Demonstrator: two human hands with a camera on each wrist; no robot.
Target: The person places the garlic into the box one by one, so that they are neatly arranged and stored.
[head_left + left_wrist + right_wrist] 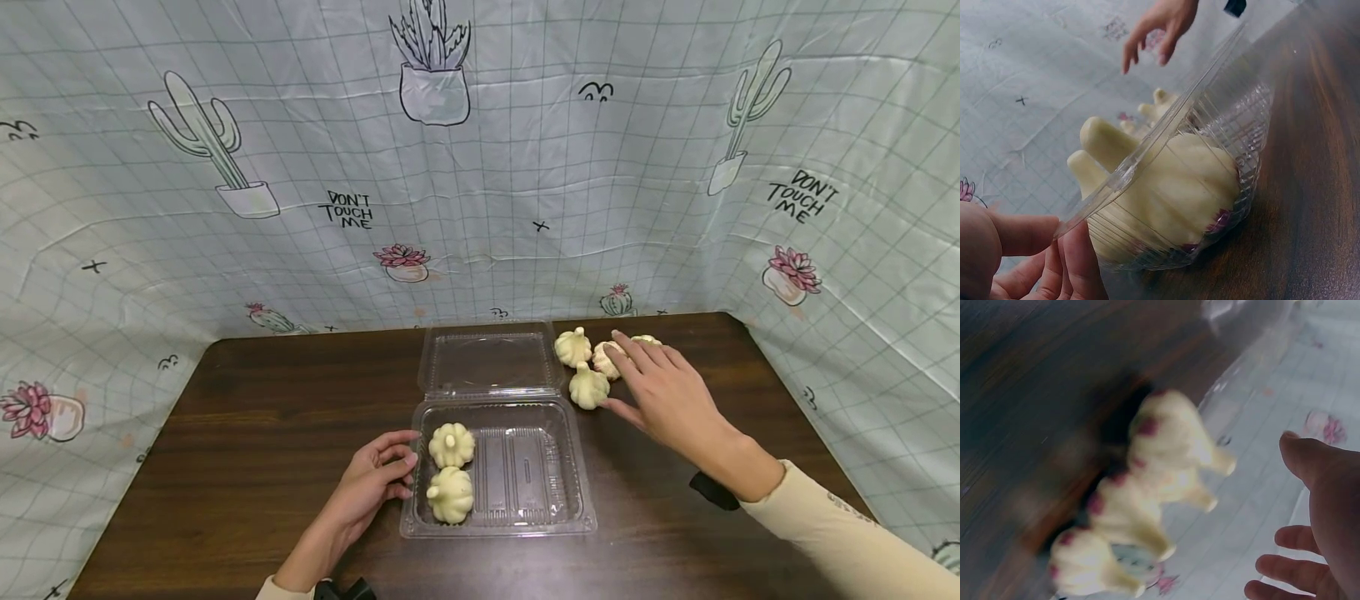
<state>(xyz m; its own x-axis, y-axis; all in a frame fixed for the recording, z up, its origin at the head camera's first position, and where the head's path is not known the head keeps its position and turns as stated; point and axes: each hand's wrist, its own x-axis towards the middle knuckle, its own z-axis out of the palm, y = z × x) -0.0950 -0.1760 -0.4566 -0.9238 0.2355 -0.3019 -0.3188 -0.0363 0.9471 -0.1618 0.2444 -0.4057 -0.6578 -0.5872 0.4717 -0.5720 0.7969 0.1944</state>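
A clear plastic clamshell box (525,479) lies with its lid folded back on the table. Two garlic bulbs (452,445) sit along the left side of its base, one behind the other. My left hand (375,475) pinches the box's left rim between thumb and fingers, as the left wrist view shows close up. Above a cluster of garlic bulbs (588,387) at the back right, my right hand (667,400) reaches with fingers spread and holds nothing. Its fingers hide part of the cluster in the head view. In the right wrist view the bulbs (1169,434) appear blurred, apart from the hand.
The open lid (491,362) lies toward the table's back edge, just left of the loose bulbs. Dark wooden table (262,450) extends on both sides of the box. A patterned cloth (480,183) hangs behind and around the table.
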